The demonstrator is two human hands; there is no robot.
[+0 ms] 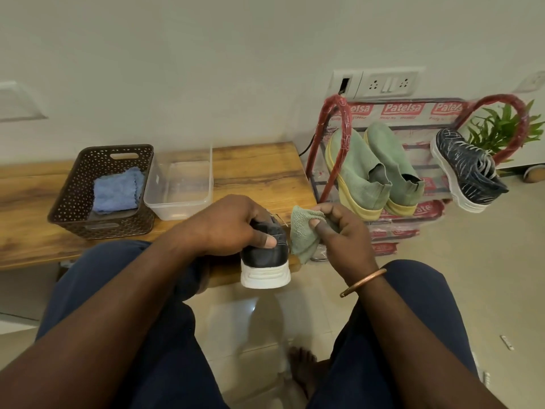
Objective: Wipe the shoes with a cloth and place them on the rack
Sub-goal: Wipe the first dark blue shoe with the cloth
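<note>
The person sits with knees apart in dark blue trousers [141, 335], a bare foot [303, 364] on the pale tiled floor between them. Just beyond, the left hand [236, 225] grips a black leather sneaker with a thick white sole [265, 261] from above, heel toward the person, over the near right corner of the low wooden bench [259, 169]. Just beside the sneaker, the right hand [342, 234], a copper bangle [362, 281] on its wrist, pinches a bunched sage-green cloth [303, 234] between thumb and fingers. Further back on the bench, a brown perforated plastic basket [73, 202] holding a folded blue cloth [116, 190] sits near the front edge, touching a clear plastic tub [180, 187] on its right. Off the bench's right end stands a red-framed metal shoe rack [336, 119]: a pair of pale green slip-on shoes with yellow soles [354, 169] at the left of its top tier, a dark patterned lace-up sneaker [466, 169] at the right end. A green plant [501, 125] shows behind it, and a white socket plate [386, 82] on the wall above.
</note>
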